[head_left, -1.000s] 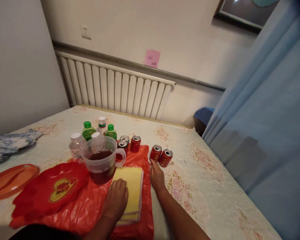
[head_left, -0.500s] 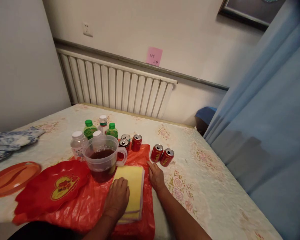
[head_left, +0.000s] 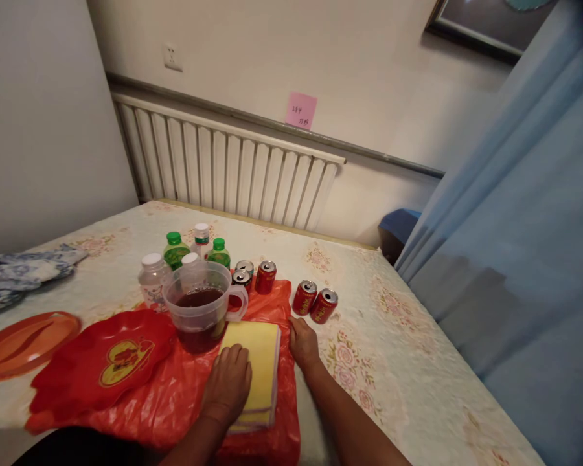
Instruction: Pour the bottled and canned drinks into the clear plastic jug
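My left hand (head_left: 229, 378) lies palm down, fingers stretched out, over the left part of a folded yellow cloth (head_left: 262, 369). The cloth rests in a flat stack on a red plastic sheet (head_left: 184, 395). Beside the sheet's right edge rests my right hand (head_left: 304, 342), its fingers loosely bent and holding nothing that I can see; its fingertips are near the edge. A clear plastic measuring jug (head_left: 199, 317) with dark brown liquid stands just beyond the cloth. Two red cans (head_left: 305, 298) stand side by side past my right hand.
A red scalloped tray (head_left: 78, 362) and an orange lid (head_left: 29, 346) lie at left. Behind the jug stand white-capped bottles (head_left: 153, 281), green-capped bottles (head_left: 175, 251) and more cans (head_left: 265, 278). A radiator (head_left: 233, 168) lines the wall; a blue curtain (head_left: 505, 246) hangs right.
The fingers of my right hand have drawn in slightly. My left hand stays on the cloth, and the objects keep their places; the view has shifted a little.
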`<state>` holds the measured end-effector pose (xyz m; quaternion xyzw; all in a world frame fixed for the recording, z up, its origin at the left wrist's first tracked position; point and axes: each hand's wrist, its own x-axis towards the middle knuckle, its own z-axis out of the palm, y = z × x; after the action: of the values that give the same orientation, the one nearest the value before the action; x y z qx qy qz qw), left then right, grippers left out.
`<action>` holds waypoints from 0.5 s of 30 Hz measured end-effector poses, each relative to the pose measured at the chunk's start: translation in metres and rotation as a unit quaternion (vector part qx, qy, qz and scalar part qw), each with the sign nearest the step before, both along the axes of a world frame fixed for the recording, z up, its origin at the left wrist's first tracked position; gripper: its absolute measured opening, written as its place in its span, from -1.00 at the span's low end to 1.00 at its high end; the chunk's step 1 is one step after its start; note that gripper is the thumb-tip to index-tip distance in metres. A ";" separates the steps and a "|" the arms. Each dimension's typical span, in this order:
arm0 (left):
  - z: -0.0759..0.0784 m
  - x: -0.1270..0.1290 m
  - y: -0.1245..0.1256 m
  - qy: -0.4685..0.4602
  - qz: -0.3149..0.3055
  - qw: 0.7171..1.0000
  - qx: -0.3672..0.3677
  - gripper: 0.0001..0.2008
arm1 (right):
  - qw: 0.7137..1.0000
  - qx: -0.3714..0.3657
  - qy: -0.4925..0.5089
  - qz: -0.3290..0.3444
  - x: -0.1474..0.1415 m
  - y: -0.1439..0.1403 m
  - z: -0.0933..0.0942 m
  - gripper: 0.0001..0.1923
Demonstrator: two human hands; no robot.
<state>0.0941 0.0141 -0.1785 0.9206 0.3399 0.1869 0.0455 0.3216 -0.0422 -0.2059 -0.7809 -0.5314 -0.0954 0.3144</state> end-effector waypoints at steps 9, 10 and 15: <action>0.001 0.000 -0.001 0.003 0.005 1.000 -0.002 -0.82 | 0.997 -0.047 -0.014 -0.053 -0.003 0.000 0.003 -0.68; 0.001 0.000 -0.001 0.002 0.004 1.000 -0.002 -0.83 | 0.997 -0.051 -0.015 -0.061 -0.003 0.001 0.003 -0.70; 0.000 0.001 0.000 -0.006 0.005 1.000 0.005 -0.84 | 0.995 -0.055 -0.020 -0.083 -0.004 0.002 0.005 -0.75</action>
<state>0.0946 0.0140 -0.1781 0.9179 0.3434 0.1943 0.0417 0.3174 -0.0405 -0.2008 -0.8365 -0.4751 -0.1072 0.2511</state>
